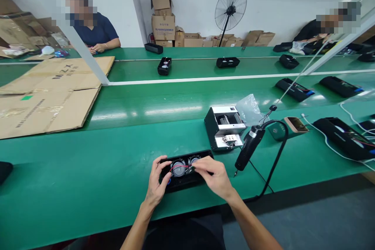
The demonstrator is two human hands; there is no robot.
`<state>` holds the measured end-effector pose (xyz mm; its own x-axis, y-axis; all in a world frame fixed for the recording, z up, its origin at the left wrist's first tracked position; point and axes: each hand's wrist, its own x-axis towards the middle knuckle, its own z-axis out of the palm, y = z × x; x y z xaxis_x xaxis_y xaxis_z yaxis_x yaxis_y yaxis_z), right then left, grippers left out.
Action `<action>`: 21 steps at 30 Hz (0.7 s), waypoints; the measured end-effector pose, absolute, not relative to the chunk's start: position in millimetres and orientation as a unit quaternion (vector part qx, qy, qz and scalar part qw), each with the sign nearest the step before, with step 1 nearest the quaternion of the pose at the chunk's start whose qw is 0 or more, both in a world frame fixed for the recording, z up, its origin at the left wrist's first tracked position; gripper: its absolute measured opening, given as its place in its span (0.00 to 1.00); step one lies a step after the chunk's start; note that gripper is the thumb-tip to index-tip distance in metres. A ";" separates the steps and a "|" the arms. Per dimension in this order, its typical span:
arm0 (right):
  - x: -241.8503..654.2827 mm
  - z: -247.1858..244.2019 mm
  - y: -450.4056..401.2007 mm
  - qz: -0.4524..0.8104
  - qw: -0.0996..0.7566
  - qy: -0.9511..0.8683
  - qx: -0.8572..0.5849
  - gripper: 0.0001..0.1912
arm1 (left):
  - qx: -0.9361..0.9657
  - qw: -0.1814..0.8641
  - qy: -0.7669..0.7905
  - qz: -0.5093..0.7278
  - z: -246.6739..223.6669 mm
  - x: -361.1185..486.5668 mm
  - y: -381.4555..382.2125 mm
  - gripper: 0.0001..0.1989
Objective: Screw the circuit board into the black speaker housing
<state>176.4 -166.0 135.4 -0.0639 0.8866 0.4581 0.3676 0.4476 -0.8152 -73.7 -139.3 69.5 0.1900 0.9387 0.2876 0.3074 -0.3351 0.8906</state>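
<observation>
A black speaker housing (187,186) lies open side up on the green bench in front of me. Two round silver speaker drivers (178,168) sit inside it, with a thin red wire (182,166) running across them. My left hand (157,181) grips the housing's left end, fingers on the far rim and thumb inside near a small blue part (169,181). Over the right driver, my right hand (215,175) is closed in a pinch at the end of the red wire. Its fingertips partly hide that driver and what they pinch.
A screw feeder (225,128) stands beyond the housing. An electric screwdriver (249,147) hangs from a cord to the right, its cable looping down. Flattened cardboard (49,93) lies at left. More housings (294,89) rest along the line. Two people sit across.
</observation>
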 end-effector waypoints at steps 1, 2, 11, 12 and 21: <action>170.9 135.9 -170.7 0.231 0.499 -0.716 -0.429 0.12 | 0.696 0.351 0.451 0.434 70.8 -76.9 -139.0 0.14; 165.3 136.0 -175.7 0.207 0.483 -0.750 -0.402 0.13 | 0.706 0.347 0.449 0.424 72.1 -79.8 -138.4 0.14; 150.0 124.4 -199.1 0.075 0.418 -0.823 -0.378 0.14 | 0.722 0.305 0.452 0.426 81.2 -82.8 -129.4 0.11; 154.4 124.6 -196.0 0.074 0.429 -0.812 -0.388 0.13 | 0.725 0.299 0.449 0.428 83.0 -82.8 -129.2 0.11; 164.2 126.2 -167.4 0.081 0.314 -0.829 -0.456 0.16 | 0.860 0.232 0.358 0.281 104.2 -77.7 -134.2 0.22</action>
<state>164.2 -167.4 126.2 -0.3867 0.8070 0.4464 0.7052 0.5707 -0.4208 -77.7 -134.2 104.2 0.5865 0.7457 0.3162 0.4850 -0.6360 0.6003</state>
